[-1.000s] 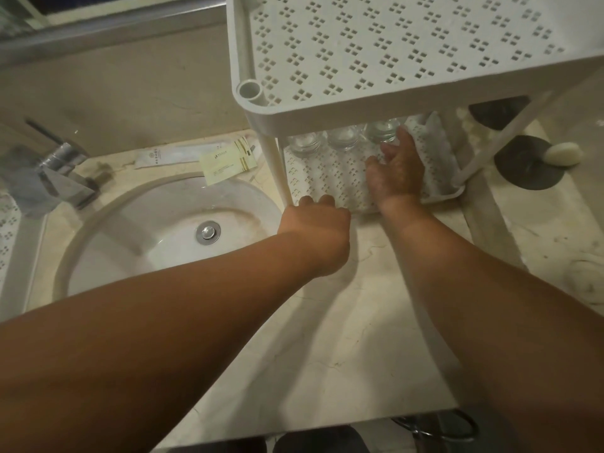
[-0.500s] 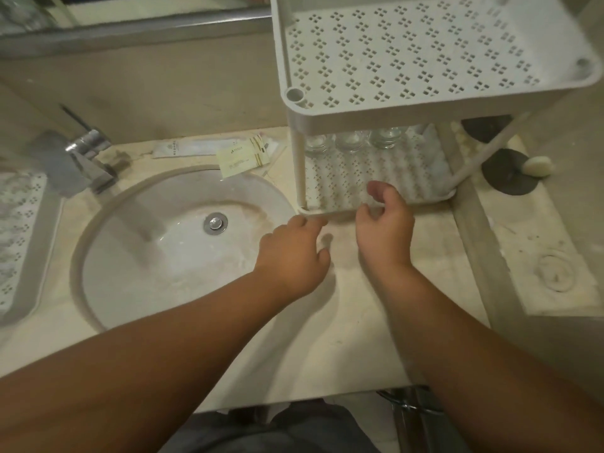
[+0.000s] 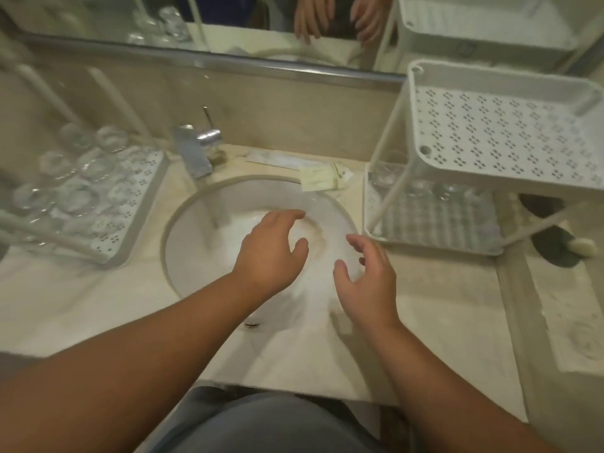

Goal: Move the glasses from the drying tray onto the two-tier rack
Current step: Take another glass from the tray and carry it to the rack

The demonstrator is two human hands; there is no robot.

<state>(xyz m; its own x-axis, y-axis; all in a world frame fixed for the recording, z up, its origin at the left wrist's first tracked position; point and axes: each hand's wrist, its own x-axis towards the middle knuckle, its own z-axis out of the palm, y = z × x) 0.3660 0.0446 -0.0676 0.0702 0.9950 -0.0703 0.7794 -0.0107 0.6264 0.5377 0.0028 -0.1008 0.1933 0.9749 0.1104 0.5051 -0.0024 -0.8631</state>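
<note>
Sachets point(image 3: 322, 178) with unreadable print

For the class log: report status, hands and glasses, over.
Left hand and right hand empty, open over sink. Glasses wait on drying tray. Some on rack lower tier. Nothing blocking.

both hands, left hand point(image 3: 268, 253) and right hand point(image 3: 366, 282), empty over the sink point(image 3: 202, 204), blurred glasses point(image 3: 75, 178) seemingly crowding the drying tray point(image 3: 137, 204).
</note>
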